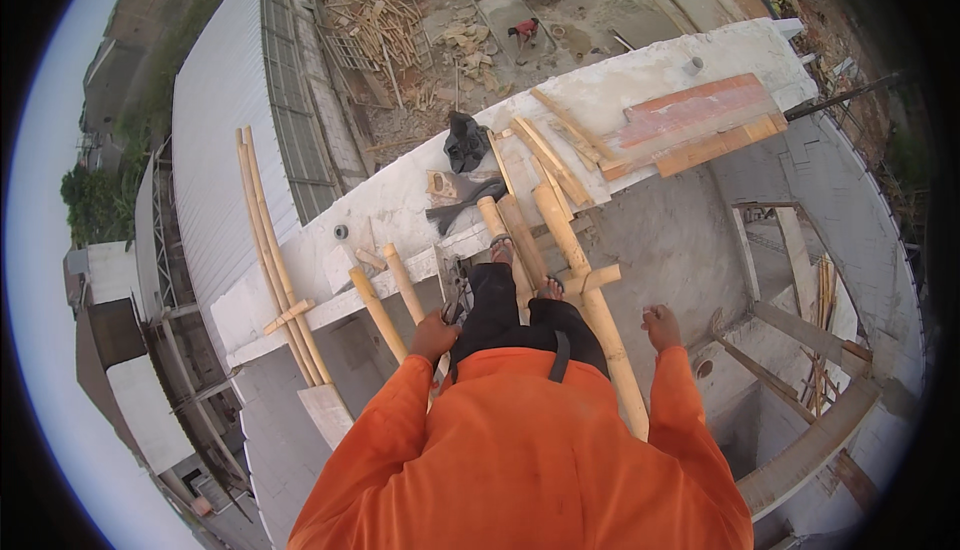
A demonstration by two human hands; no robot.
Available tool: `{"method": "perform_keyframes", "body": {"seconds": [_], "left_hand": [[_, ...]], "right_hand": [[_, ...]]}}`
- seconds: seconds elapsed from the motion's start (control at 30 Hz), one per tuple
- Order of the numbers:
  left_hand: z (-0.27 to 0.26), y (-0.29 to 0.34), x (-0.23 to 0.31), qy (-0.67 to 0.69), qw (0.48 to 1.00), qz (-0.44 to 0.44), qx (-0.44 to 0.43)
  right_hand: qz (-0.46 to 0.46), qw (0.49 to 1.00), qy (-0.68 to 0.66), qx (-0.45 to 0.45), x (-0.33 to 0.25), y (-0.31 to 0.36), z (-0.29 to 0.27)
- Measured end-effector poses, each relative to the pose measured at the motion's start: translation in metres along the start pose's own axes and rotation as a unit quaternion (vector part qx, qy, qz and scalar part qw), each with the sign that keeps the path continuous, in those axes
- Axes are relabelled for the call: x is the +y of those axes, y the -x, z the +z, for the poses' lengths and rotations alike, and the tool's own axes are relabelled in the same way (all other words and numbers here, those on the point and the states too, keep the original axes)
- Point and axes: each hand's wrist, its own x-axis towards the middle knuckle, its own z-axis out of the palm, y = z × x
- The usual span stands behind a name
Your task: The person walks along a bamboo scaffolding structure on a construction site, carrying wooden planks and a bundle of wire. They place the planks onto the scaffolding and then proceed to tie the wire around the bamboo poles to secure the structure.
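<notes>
My left hand [436,336] is closed round the lower end of a dark metal tool [456,296], beside my left thigh; its exact kind is unclear. Out to the right, my right hand [660,329] is curled into a fist above the drop, and anything inside its fingers is hidden. Between them my sandalled feet stand on a bamboo pole [488,212] and a wooden board [522,235]. A thicker bamboo pole [596,315] runs down past my right leg, with a short crosspiece [594,281] over it.
Ahead lies a pale concrete ledge [400,195] bearing a handsaw [447,187], a black bag [466,142], loose timber [550,162] and a reddish panel [690,120]. Bamboo poles [270,260] lean at left. Deep drops open beneath me. Two people work on the ground far below.
</notes>
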Motion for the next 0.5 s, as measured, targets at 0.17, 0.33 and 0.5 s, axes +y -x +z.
{"method": "perform_keyframes", "body": {"seconds": [0.17, 0.33, 0.5], "left_hand": [[-0.010, -0.058, 0.079, -0.046, 0.987, 0.128, -0.090], [0.006, -0.108, 0.166, -0.085, 0.933, 0.277, -0.214], [0.039, -0.125, 0.205, -0.074, 0.853, 0.403, -0.324]], "right_hand": [[0.006, 0.996, -0.088, 0.023, -0.013, 0.000, 0.038], [0.000, 0.987, -0.159, -0.021, -0.090, 0.002, 0.093], [-0.065, 0.884, -0.463, -0.015, -0.147, -0.003, 0.148]]}}
